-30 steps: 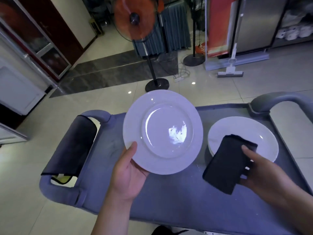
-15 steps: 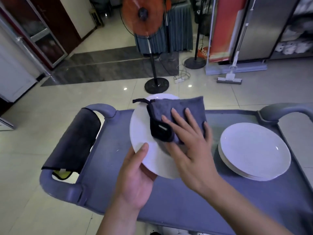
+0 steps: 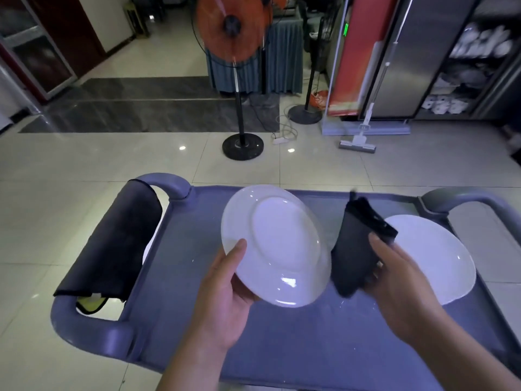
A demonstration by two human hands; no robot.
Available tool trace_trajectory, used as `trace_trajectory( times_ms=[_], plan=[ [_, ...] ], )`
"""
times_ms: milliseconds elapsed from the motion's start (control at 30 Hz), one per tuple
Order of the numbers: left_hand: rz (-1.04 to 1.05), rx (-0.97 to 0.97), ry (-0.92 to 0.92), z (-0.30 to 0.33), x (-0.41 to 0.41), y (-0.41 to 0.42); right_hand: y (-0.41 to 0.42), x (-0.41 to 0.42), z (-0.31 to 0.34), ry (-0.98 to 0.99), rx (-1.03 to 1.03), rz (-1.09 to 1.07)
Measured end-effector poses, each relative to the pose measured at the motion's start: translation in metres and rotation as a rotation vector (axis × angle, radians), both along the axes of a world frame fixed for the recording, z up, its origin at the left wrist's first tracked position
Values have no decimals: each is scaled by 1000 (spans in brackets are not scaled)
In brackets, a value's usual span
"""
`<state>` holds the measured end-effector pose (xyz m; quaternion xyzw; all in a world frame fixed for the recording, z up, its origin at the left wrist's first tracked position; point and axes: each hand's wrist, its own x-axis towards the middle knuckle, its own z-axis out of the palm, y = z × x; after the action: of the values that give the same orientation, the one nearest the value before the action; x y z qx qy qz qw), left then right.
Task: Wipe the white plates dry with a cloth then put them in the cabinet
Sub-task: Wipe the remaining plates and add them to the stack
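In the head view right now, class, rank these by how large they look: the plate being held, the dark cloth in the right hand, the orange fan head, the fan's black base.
1. held plate, much nearer the camera
2. orange fan head
3. dark cloth, close to the fan head, so unsure
4. fan's black base

A grey-blue cart (image 3: 180,277) with looped handles at both ends stands on a pale tiled floor (image 3: 84,170). A dark cloth cover (image 3: 112,246) drapes over its left-end handle. Beyond the cart's far edge stands an orange pedestal fan (image 3: 231,26) on a round black base. A white power strip (image 3: 279,140) and a squeegee mop (image 3: 358,145) lie further right, near a red banner (image 3: 352,52).
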<state>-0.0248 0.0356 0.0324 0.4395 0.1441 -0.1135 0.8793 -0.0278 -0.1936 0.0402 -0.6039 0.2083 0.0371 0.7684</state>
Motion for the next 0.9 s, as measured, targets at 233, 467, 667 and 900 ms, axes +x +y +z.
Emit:
trace_trajectory(
  times_ms=[233,467,667,900],
  plan=[
    [-229,-5,24,1,0,11,23,28,50,-632,-916,746],
    [-190,-135,-12,2,-6,40,29,46,51,-418,-703,727],
    [-17,-245,16,5,1,56,58,19,15,-270,-451,361],
    [63,-192,37,-5,6,63,163,-39,-27,-353,-545,39]
  ],
)
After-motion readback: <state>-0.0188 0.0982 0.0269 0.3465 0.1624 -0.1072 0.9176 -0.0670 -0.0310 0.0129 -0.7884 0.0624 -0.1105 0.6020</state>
